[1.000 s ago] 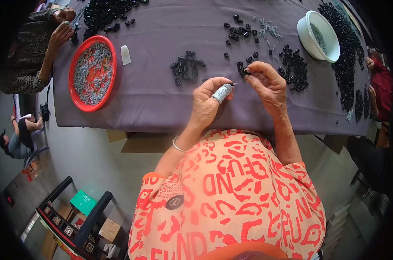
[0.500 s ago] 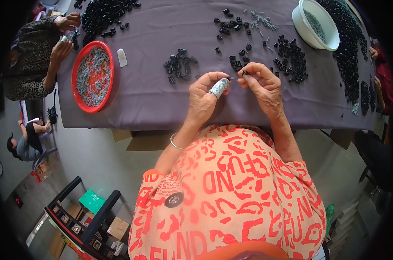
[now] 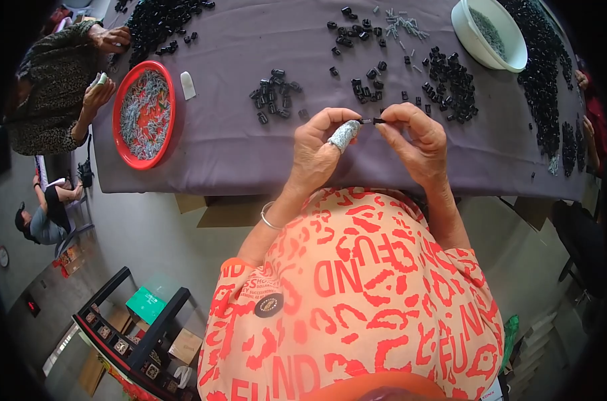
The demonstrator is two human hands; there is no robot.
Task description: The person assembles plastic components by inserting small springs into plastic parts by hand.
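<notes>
Over the near part of the cloth-covered table (image 3: 236, 157), my two hands meet fingertip to fingertip. My left hand (image 3: 315, 148) has a pale wrap (image 3: 344, 136) on its thumb and pinches a small black part, mostly hidden by the fingers. A thin grey metal spring (image 3: 367, 121) bridges the gap between the hands. At its right end sits a small black plastic piece (image 3: 378, 121), pinched between thumb and forefinger of my right hand (image 3: 420, 144). Just beyond lie loose black plastic parts (image 3: 368, 90), with a bigger cluster of black parts (image 3: 450, 87) to the right.
Left stands a red bowl (image 3: 173, 113) of grey springs, beside a white finger cover (image 3: 187, 85). A white bowl (image 3: 460, 33) holds more springs, near a long black heap (image 3: 544, 100). A co-worker's hand (image 3: 97, 93) is at the far left. Loose springs (image 3: 405, 27) lie ahead.
My right hand has brought its black piece into line with the spring at my left fingertips; a gap was between them before. The co-worker's hands have moved apart.
</notes>
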